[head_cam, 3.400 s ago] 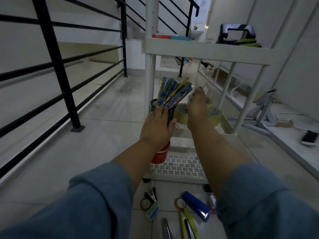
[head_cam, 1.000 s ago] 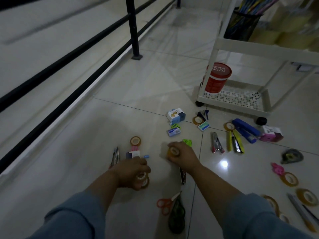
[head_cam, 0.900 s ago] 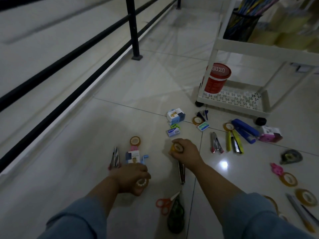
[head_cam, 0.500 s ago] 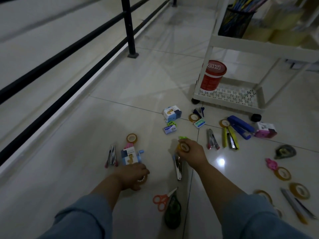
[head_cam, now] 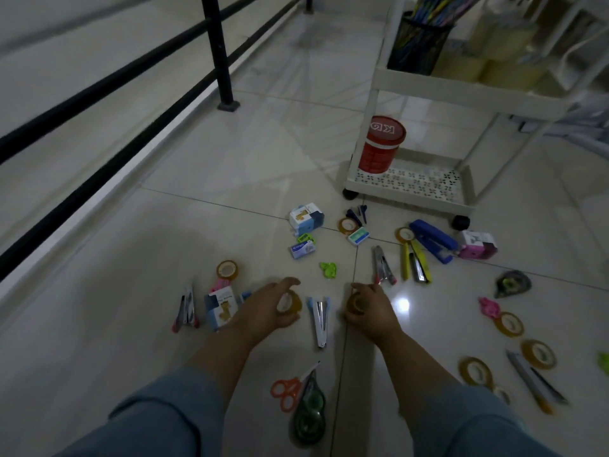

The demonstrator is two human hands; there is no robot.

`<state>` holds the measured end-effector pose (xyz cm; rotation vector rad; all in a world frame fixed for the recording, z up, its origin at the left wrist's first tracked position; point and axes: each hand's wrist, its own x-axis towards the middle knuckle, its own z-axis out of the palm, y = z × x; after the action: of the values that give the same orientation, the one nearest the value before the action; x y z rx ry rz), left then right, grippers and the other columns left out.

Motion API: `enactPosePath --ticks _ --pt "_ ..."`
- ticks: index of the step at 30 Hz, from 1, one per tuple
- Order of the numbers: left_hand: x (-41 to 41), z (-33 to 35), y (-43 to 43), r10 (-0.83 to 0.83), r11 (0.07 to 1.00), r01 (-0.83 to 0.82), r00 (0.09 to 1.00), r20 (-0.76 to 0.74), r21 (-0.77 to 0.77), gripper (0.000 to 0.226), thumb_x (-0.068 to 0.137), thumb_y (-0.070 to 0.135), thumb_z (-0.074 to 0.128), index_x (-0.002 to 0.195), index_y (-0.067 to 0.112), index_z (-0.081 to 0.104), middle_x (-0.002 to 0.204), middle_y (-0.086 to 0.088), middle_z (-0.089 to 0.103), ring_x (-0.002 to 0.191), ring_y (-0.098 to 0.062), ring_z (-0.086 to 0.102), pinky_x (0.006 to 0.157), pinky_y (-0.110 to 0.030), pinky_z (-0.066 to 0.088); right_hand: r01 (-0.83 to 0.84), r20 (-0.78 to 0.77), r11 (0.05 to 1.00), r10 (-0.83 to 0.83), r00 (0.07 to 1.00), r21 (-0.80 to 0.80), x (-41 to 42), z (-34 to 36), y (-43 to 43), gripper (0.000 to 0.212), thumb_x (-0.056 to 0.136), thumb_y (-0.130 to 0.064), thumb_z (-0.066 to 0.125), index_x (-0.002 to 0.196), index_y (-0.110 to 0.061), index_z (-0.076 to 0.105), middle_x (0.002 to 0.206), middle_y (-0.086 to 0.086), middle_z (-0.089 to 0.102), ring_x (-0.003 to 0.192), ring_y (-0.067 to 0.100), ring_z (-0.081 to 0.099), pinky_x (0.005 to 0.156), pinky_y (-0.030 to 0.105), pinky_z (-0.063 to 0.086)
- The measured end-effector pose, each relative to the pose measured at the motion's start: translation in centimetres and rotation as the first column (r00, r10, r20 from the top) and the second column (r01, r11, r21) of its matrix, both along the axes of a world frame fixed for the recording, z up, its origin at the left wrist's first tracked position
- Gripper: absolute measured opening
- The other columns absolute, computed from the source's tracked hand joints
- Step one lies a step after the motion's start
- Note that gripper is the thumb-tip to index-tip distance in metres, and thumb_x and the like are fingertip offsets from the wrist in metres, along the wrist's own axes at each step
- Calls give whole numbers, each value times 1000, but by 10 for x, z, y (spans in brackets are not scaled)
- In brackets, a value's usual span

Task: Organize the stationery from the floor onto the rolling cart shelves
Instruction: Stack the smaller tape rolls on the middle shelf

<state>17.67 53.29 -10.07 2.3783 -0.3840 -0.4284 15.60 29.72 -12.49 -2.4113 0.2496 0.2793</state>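
My left hand (head_cam: 263, 310) grips a small roll of clear tape (head_cam: 290, 303), lifted just off the tiled floor. My right hand (head_cam: 374, 308) grips another small tape roll (head_cam: 355, 303). A white stapler (head_cam: 319, 319) lies on the floor between the two hands. The white rolling cart (head_cam: 468, 94) stands at the upper right. Its middle shelf carries a black mesh pencil cup (head_cam: 417, 44) and big tape rolls (head_cam: 504, 57). A red tub (head_cam: 382, 145) sits on its bottom shelf. Loose stationery is scattered across the floor in front of the cart.
On the floor lie a blue stapler (head_cam: 431, 240), yellow cutters (head_cam: 417, 265), orange scissors (head_cam: 291, 389), a green correction tape (head_cam: 309, 417), small boxes (head_cam: 306, 217), and several tape rolls (head_cam: 509, 323) at the right. A black railing (head_cam: 217, 51) runs along the left.
Both hands have lifted from the floor with a tape roll each and have come closer together. The left hand moved right and up, the right hand drifted right.
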Motion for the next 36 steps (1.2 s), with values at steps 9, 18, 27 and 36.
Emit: enactPosePath --ticks 9,18,27,36 --pt "18 2 -55 148 972 -136 988 49 -194 45 76 25 75 118 19 59 110 -6 62 102 -19 57 85 -24 41 -257 59 952 270 961 -165 -4 -3 -18 50 84 -21 65 132 -17 53 139 7 46 124 25 46 102 31 39" --pt "51 13 -103 277 896 -250 961 21 -367 42 74 18 78 114 19 61 106 -2 64 96 -17 62 88 -38 53 -141 391 990 141 909 -29 32 14 -37 22 78 -14 60 98 -8 69 100 11 60 87 22 58 75 30 50" --pt "106 158 -196 308 840 -171 932 192 -515 48 76 7 74 121 18 60 108 4 59 96 -7 58 84 -5 44 109 758 991 -132 639 80 121 194 -152 25 80 -5 66 105 -3 67 106 15 56 94 10 49 83 -4 32" --pt "156 274 -293 225 918 -73 905 362 -390 44 86 17 66 128 7 55 116 -3 42 99 -4 44 74 9 27 105 730 987 -159 665 119 175 298 -224 37 85 -11 66 121 -4 59 116 19 56 100 24 55 72 1 31"
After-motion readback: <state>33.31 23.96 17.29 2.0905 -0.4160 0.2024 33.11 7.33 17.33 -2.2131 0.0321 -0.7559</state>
